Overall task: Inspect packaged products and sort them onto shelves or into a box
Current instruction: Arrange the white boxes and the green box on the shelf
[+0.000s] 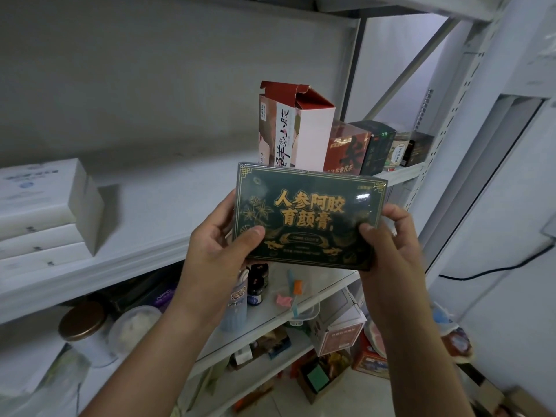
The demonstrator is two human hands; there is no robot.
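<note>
Inspection step. Green box (310, 216) held face-up before the shelf (144, 236), left hand (216, 239) and right hand (388, 233) each gripping a short edge. Next, likely: set it on the shelf, left of the red box (293, 127).

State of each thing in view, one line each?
green box: held up, front facing camera.
left hand: grips the green box's left end.
right hand: grips its right end.
pink carton: upright on shelf, top flaps open.
white boxes: stacked, closed.
jar: upright, lid on.
</note>
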